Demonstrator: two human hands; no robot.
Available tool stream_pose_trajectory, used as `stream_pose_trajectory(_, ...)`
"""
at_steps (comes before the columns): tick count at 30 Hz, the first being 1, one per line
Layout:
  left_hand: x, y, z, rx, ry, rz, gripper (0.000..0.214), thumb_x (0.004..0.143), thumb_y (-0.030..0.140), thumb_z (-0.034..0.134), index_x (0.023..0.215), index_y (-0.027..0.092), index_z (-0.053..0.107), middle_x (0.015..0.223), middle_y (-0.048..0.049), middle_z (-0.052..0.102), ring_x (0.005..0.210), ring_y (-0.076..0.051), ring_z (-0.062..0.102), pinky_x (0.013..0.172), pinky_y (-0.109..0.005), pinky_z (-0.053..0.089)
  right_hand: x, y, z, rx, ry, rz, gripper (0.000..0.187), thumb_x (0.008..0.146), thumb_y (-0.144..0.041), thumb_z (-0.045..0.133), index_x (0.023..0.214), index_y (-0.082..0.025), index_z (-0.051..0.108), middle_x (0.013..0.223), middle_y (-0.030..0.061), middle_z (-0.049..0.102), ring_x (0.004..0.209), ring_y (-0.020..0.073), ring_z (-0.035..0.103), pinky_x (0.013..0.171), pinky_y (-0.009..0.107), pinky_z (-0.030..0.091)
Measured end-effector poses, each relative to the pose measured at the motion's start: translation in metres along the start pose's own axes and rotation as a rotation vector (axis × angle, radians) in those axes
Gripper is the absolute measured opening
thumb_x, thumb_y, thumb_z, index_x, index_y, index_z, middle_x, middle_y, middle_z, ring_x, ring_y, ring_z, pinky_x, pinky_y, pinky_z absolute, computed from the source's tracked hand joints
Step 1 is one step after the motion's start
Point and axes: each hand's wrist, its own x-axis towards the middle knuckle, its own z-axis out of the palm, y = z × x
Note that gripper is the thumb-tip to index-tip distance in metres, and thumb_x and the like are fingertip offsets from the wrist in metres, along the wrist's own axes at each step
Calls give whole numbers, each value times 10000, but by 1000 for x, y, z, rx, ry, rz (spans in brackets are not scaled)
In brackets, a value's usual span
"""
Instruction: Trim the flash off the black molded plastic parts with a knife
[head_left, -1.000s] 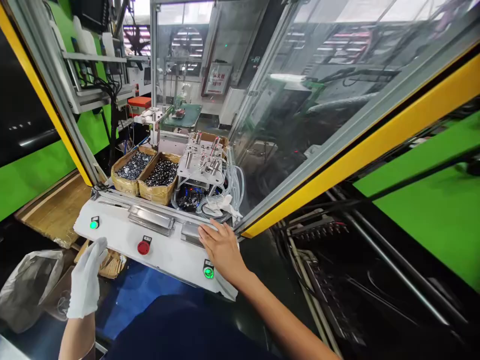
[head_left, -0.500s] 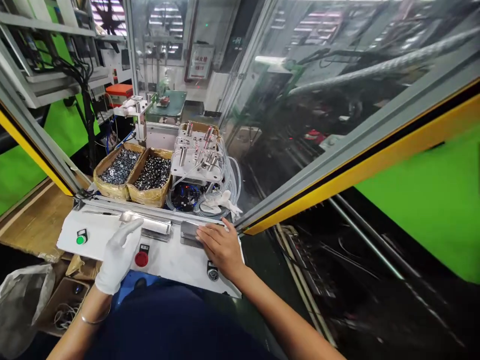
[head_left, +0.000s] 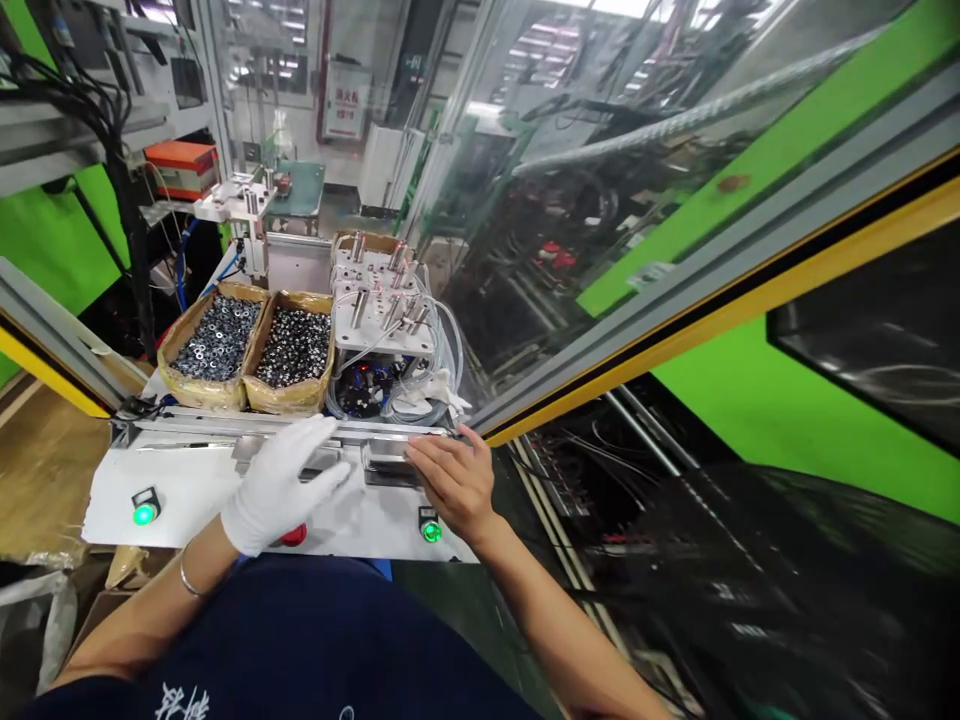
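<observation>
My left hand (head_left: 281, 485), in a white glove, hovers palm inward with fingers outstretched and thumb apart. It partly hides a metal box-shaped cover (head_left: 246, 450) on the white panel (head_left: 187, 490); nothing shows in its grasp. My bare right hand (head_left: 456, 482) lies with fingers extended at the right end of a second metal cover (head_left: 386, 460). Whether its fingertips touch that cover I cannot tell. Below the left hand, a red button (head_left: 295, 535) is partly covered. A lit green button (head_left: 144, 514) sits at the left, and a lit green knob (head_left: 430, 531) beside my right wrist.
Behind the panel stand a taped box (head_left: 202, 392) of washers and another box (head_left: 289, 402) of small dark metal parts. A metal fixture (head_left: 382, 335) with upright cylinders and hoses is right of them. A thin tool (head_left: 184, 445) lies left. A yellow-edged frame (head_left: 600, 370) slants at right.
My left hand has moved right across the left cover toward the red button. My right hand has shifted slightly right along its cover. The right knob now glows green, and the left button is brighter.
</observation>
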Motion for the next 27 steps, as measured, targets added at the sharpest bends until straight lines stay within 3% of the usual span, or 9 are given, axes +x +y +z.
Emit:
stream_pose_trajectory(2, 8, 5, 6, -63, -84, 22, 495, 815, 417, 662, 1238, 165, 618, 1245, -146, 662, 1173, -275, 610, 1033, -425, 472, 17, -3, -3, 81, -94, -56, 253, 915, -115, 510, 1079, -229, 666, 948, 42, 762, 856, 161, 674, 977, 406, 413)
stream_pose_trajectory(5, 19, 10, 8, -291, -204, -273, 316, 878, 460, 545, 988, 207, 700, 904, -80, 762, 812, -205, 721, 794, -329, 569, 45, 3, -7, 263, -338, 40, 211, 942, -216, 504, 984, -214, 711, 834, 56, 753, 745, 160, 667, 739, 309, 489)
stream_pose_trajectory(8, 25, 5, -1, -451, -140, -661, 403, 910, 528, 428, 842, 187, 631, 590, -19, 692, 454, -140, 629, 475, -234, 501, 68, 21, -11, 589, -535, 456, 301, 913, -423, 552, 861, -182, 726, 750, 60, 724, 665, 157, 648, 624, 274, 490)
stream_pose_trajectory(10, 25, 0, -10, -521, -65, -830, 421, 886, 569, 444, 784, 183, 576, 528, 1, 657, 389, -120, 585, 404, -200, 436, 79, 32, -12, 847, -569, 772, 400, 840, -546, 601, 774, -167, 712, 700, 48, 696, 601, 134, 615, 593, 265, 494)
stream_pose_trajectory(15, 15, -15, -32, -649, 80, -983, 455, 799, 635, 529, 727, 186, 538, 516, 5, 648, 380, -109, 568, 399, -189, 411, 104, 25, 3, 1161, -499, 1199, 476, 605, -594, 788, 813, -170, 726, 749, 37, 677, 668, 130, 611, 618, 269, 511)
stream_pose_trajectory(19, 2, -24, -47, -683, 155, -979, 487, 805, 655, 505, 717, 178, 541, 522, -10, 648, 391, -113, 571, 426, -203, 433, 128, -3, 23, 1164, -577, 1189, 482, 565, -584, 812, 775, -160, 718, 651, 8, 617, 621, 114, 564, 580, 254, 487)
stream_pose_trajectory(22, -18, -34, -54, -681, 179, -912, 488, 869, 626, 428, 811, 166, 580, 601, -45, 689, 480, -143, 629, 506, -244, 509, 156, -20, 33, 1076, -586, 1044, 479, 614, -617, 762, 756, -164, 701, 670, 16, 627, 615, 122, 563, 573, 264, 487)
stream_pose_trajectory(25, -47, -50, -52, -451, 164, -675, 515, 952, 534, 291, 1029, 157, 633, 807, -102, 742, 610, -175, 682, 621, -318, 579, 204, -22, 34, 863, -443, 773, 444, 724, -621, 672, 775, -180, 681, 686, 25, 652, 607, 146, 595, 583, 295, 495)
stream_pose_trajectory(27, -66, -60, -48, -230, 151, -525, 459, 926, 528, 391, 1177, 225, 627, 933, -108, 737, 743, -227, 705, 666, -371, 595, 249, -13, 33, 649, -203, 570, 404, 818, -590, 591, 795, -193, 665, 637, 20, 639, 595, 158, 602, 599, 318, 493)
